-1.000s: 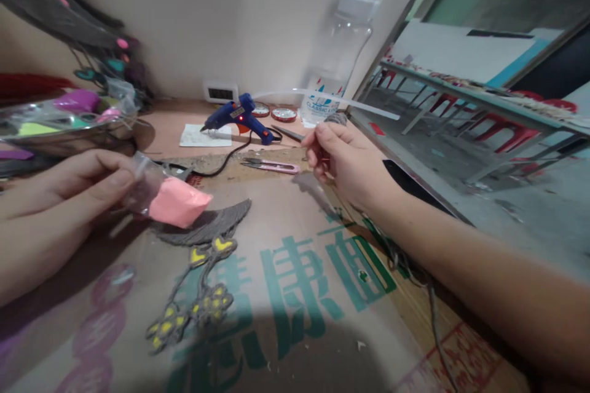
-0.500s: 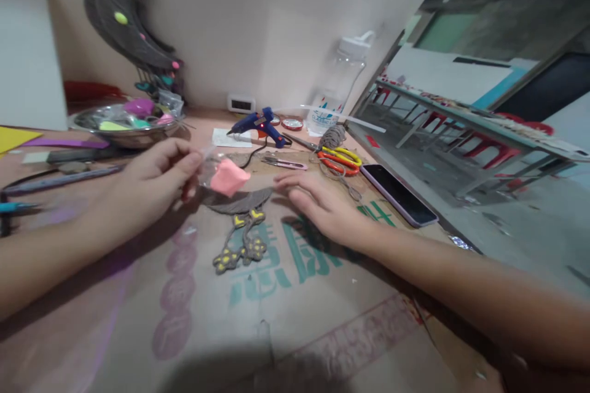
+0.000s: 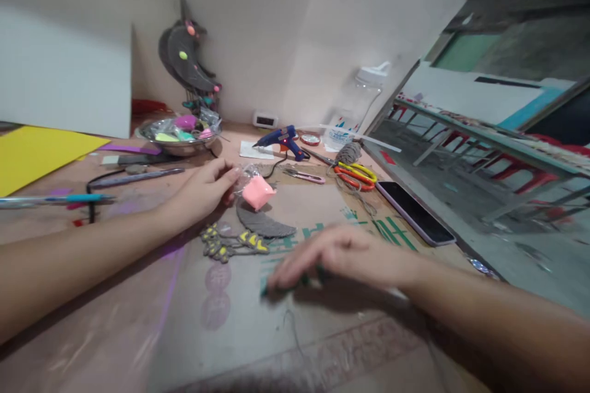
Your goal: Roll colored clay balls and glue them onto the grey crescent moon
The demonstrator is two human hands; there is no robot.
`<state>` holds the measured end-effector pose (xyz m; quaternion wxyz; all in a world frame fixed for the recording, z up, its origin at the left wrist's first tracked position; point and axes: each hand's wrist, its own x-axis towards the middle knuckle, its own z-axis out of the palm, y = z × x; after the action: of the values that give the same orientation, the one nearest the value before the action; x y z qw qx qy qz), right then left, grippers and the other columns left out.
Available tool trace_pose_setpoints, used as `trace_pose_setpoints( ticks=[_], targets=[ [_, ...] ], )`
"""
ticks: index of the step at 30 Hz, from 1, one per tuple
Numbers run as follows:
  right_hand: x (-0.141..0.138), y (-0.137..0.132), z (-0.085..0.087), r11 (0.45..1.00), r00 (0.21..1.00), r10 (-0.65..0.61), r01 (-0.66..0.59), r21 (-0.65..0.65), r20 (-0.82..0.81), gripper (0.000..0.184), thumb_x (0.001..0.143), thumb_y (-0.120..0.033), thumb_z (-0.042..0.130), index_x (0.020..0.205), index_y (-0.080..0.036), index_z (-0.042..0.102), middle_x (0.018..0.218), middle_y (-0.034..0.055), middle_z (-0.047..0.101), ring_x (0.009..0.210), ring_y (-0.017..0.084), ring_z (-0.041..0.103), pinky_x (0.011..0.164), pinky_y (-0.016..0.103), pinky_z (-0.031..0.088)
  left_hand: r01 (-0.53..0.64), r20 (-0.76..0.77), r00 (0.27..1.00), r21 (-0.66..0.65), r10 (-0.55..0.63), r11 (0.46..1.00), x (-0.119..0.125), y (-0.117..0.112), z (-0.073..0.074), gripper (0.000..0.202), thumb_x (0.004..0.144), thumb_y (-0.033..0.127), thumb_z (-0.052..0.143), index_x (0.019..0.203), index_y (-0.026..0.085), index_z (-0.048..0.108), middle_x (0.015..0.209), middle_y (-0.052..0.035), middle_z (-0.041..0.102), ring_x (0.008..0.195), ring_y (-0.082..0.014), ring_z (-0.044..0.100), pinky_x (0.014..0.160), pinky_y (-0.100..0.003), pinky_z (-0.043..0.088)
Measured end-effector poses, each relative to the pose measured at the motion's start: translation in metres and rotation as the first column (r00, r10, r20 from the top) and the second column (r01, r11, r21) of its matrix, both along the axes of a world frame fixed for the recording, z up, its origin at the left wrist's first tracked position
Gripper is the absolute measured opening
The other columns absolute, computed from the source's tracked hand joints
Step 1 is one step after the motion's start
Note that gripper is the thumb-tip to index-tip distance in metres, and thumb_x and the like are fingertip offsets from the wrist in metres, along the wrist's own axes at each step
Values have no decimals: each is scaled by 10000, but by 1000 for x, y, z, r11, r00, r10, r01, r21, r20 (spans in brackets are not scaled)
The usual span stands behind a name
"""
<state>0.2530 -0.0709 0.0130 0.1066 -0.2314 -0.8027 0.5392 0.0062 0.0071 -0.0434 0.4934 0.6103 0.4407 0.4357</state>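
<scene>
My left hand (image 3: 209,187) pinches the edge of a clear plastic bag that holds a lump of pink clay (image 3: 258,192). Just under the bag lies a grey crescent moon (image 3: 267,224), flat on the cardboard. Grey cords with yellow-filled flowers (image 3: 216,244) and small yellow-filled pieces trail from it toward the left. My right hand (image 3: 332,258), slightly blurred, hovers over the cardboard (image 3: 258,331) to the right of the moon, fingers stretched out and holding nothing.
Behind the hands are a metal bowl (image 3: 177,146) of clay packets, a blue glue gun (image 3: 282,139), a pink craft knife (image 3: 304,176), scissors (image 3: 354,176), a grey yarn ball (image 3: 349,153) and a water bottle (image 3: 359,104). A phone (image 3: 415,211) lies right; a decorated moon (image 3: 187,55) stands against the wall.
My right hand has left the moon's right tip and come nearer me. The moon has turned, its hanging cords now pointing left. My left hand keeps hold of the clay bag.
</scene>
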Motion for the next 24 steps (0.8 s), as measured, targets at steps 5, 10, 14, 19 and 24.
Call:
trace_pose_setpoints(
  ticks=[5,10,14,19,24],
  targets=[
    [80,61,-30,597,786,-594,289,749,170,594,923,-516,413,1430,-208,389,1520,114,307,1407,309,257,1145,549,189,16,-28,1000,36,-15,999,-1,2,-2,236,882,411,492,810,188,466,547,46,450,479,-81,419,427,-165,303],
    [77,10,-32,763,804,-417,56,644,424,657,941,-487,381,1488,-145,259,1563,118,155,1448,284,85,1168,519,99,21,-37,999,30,-20,999,0,2,-1,255,875,427,494,802,185,468,538,48,437,467,-79,399,414,-162,290],
    [44,-44,8,969,946,94,-158,188,310,516,934,-527,406,1318,-215,552,1452,75,438,1391,247,309,1158,421,219,22,-11,1000,8,-22,1000,0,3,-2,268,862,441,510,802,182,469,535,51,434,466,-77,397,411,-160,284],
    [42,-25,23,904,915,-345,265,335,209,421,962,-447,401,1223,-198,619,1233,94,639,1170,201,576,1036,368,418,11,-13,1000,35,-11,999,0,4,-3,278,858,453,520,809,182,474,534,57,447,453,-71,410,408,-157,291],
    [56,26,-18,793,896,-198,-91,602,397,590,935,-446,456,1468,-237,314,1534,69,292,1424,237,227,1170,457,166,-15,18,1000,37,15,999,-1,2,-2,303,848,488,522,831,189,475,553,54,474,474,-86,455,436,-174,346]
  ],
)
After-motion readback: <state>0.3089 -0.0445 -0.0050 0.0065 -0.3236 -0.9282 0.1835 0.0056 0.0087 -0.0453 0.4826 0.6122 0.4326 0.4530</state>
